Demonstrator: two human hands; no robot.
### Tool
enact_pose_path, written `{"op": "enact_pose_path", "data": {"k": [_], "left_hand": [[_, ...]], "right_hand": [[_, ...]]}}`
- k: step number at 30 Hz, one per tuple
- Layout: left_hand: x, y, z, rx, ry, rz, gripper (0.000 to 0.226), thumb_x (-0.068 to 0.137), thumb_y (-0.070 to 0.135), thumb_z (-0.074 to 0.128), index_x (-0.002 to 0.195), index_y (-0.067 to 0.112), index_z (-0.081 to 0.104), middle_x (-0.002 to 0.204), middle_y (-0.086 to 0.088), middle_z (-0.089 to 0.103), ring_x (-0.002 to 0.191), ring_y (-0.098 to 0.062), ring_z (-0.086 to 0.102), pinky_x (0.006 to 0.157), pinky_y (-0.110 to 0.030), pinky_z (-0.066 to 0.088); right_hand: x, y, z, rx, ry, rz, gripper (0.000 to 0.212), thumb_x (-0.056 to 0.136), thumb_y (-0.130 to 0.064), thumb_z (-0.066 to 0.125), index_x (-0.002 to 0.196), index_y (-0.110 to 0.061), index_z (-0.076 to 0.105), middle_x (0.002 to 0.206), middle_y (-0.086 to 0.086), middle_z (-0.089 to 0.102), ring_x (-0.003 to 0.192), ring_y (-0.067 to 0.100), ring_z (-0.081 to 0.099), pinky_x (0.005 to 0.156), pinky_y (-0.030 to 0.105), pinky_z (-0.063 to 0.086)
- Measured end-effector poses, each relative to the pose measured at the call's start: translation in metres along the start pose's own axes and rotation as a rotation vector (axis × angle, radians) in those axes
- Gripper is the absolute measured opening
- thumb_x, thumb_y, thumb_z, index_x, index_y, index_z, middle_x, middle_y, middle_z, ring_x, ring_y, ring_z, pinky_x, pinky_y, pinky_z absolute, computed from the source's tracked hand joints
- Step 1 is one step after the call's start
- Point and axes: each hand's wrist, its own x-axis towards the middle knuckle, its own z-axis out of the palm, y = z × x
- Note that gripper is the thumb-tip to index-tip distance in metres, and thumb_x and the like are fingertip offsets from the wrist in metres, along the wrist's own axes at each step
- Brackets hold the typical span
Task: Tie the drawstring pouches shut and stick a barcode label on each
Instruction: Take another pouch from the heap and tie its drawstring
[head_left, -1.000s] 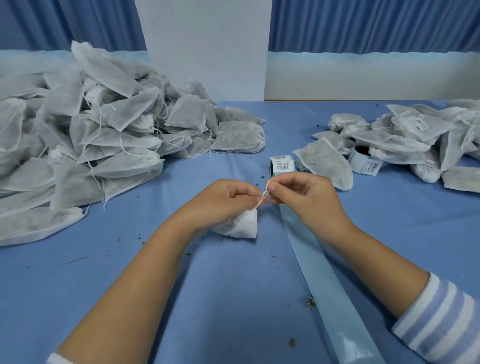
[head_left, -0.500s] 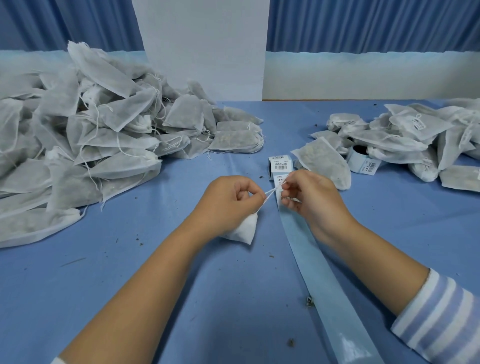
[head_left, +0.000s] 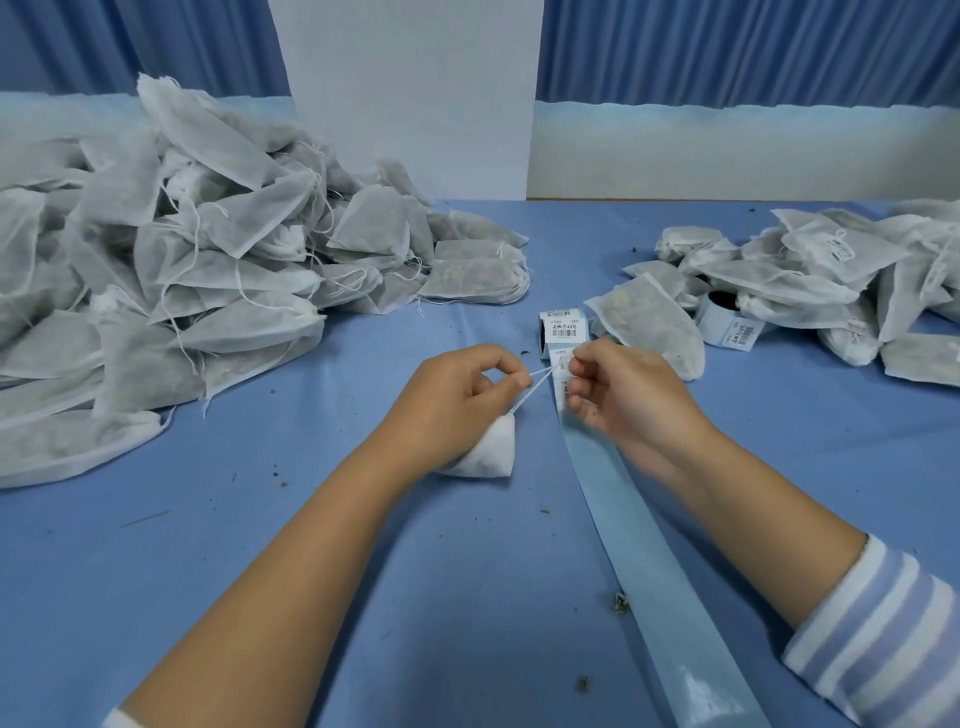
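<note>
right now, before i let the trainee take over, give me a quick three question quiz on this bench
1. True or false: the left hand and the right hand both pinch the drawstring.
2. The nearer label roll lies: A) on top of the big pile, B) on the table just beyond the right hand, C) in the person's lap.
3. Fill in: the labelled pouches lie on the person's ___ side.
Key: 1 true; 2 B; 3 right.

Left hand (head_left: 457, 395) covers part of the pouch (head_left: 488, 452); the labels (head_left: 563, 326) are unreadably small.
</note>
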Motion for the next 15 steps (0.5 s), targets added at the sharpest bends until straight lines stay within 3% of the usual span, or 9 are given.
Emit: {"op": "enact_pose_path", "data": {"k": [2,4,7,11,13,15], "left_hand": [[0.0,-0.001,-0.001,-0.04,-0.011,-0.026,0.017,0.097,0.033,0.059,0.086,0.028,0.071,0.056,0.008,0.056,0.051,-0.003,0.045,0.054,-0.015,0.035],[0.0,0.0,-0.004,-0.132,-0.074,-0.022,0.016,0.091,0.038,0.066,0.092,0.024,0.072,0.079,-0.006,0.069,0.072,-0.005,0.056,0.071,-0.019,0.043],[-0.004,-0.002,-0.012,-0.169,-0.228,-0.016,0.032,0.071,0.039,0.082,0.095,0.022,0.072,0.091,-0.001,0.072,0.082,-0.006,0.064,0.081,-0.016,0.051],[-0.005,-0.004,-0.011,0.033,-0.231,0.009,0.017,0.077,0.026,0.084,0.088,0.019,0.074,0.087,0.006,0.074,0.082,-0.006,0.068,0.079,-0.015,0.052],[-0.003,-0.005,-0.008,0.047,-0.139,0.008,0.006,0.085,0.024,0.076,0.082,0.019,0.073,0.075,0.011,0.071,0.071,-0.006,0.065,0.071,-0.017,0.05],[-0.001,-0.006,-0.007,0.005,-0.043,-0.009,0.012,0.091,0.024,0.069,0.08,0.018,0.072,0.061,0.016,0.063,0.056,-0.002,0.054,0.059,-0.015,0.041]], "right_hand": [[0.001,-0.001,-0.003,0.042,0.01,0.005,0.015,0.091,-0.008,0.055,0.077,-0.008,0.058,0.063,0.0,0.057,0.052,0.01,0.053,0.051,0.021,0.05],[0.002,-0.005,-0.006,0.107,0.022,-0.023,0.015,0.092,-0.007,0.053,0.078,-0.006,0.059,0.062,0.001,0.058,0.051,0.01,0.056,0.053,0.021,0.051],[0.002,-0.012,-0.01,0.176,0.033,-0.067,0.014,0.093,-0.006,0.051,0.083,-0.001,0.059,0.063,0.003,0.062,0.054,0.01,0.061,0.057,0.021,0.053],[0.0,-0.016,-0.01,0.215,0.057,-0.1,0.013,0.093,-0.004,0.049,0.084,-0.001,0.057,0.069,0.006,0.064,0.059,0.012,0.065,0.06,0.022,0.055],[-0.001,-0.017,-0.01,0.215,0.06,-0.121,0.012,0.094,-0.004,0.047,0.086,-0.002,0.056,0.071,0.008,0.066,0.06,0.013,0.065,0.062,0.024,0.056],[-0.003,-0.017,-0.008,0.173,0.054,-0.168,0.011,0.094,-0.004,0.047,0.086,-0.005,0.055,0.07,0.006,0.067,0.061,0.015,0.065,0.062,0.025,0.057]]}}
